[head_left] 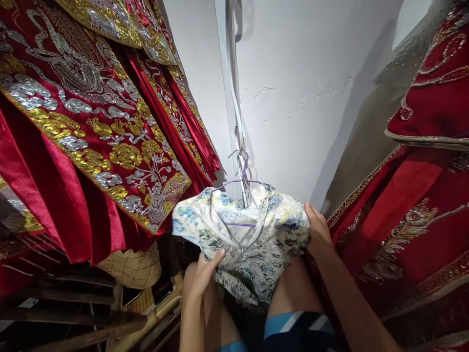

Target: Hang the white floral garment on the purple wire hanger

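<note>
A white dress with a blue and yellow flower print (252, 234) hangs on a purple wire hanger (242, 183) against the white wall. My left hand (203, 274) pinches the dress's lower front, fingers closed on the cloth. At the dress's right shoulder, my right hand (318, 232) grips the fabric with the fingers wrapped behind it. The dress is bunched over my knees (293, 288).
Red robes with gold and silver embroidery (91, 122) hang at the left, and more red embroidered garments (421, 205) hang at the right. A white cable (234, 98) runs down the wall. A woven item (132, 266) and wooden furniture (73, 313) lie at the lower left.
</note>
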{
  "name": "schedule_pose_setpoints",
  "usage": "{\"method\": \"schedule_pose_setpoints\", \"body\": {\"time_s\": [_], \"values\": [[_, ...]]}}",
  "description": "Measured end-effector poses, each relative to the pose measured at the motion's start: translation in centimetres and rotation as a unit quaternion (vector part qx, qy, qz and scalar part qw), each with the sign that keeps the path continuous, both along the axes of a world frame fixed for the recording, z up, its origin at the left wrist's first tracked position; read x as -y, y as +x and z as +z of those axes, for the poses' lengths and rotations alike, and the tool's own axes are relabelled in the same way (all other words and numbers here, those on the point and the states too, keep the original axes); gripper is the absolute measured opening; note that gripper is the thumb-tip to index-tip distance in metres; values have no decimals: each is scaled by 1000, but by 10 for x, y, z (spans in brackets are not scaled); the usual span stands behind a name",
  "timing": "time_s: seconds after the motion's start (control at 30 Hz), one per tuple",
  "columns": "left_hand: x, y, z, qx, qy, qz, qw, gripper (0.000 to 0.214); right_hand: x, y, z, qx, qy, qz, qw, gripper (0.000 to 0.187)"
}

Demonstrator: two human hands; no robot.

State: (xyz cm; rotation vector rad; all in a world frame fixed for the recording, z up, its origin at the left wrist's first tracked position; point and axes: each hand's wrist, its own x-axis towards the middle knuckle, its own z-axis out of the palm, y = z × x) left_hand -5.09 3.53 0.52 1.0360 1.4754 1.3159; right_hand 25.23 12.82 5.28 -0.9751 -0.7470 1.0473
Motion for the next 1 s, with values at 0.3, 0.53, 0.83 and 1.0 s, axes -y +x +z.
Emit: {"method": "schedule_pose_setpoints", "body": {"time_s": [0.3,0.53,0.83,1.0], "values": [[21,46,-29,105,-37,-54,992,76,64,-26,-110,159,-56,-213,962,44],[31,49,-23,147,-48,-72,985,72,74,-86,-86,208,-17,348,914,39],[27,52,-32,133,-47,-72,987,70,83,-84,-95,263,-20,295,918,34],[25,47,-39,96,-27,-14,995,62,80,-78,-77,225,-24,345,911,40]]}}
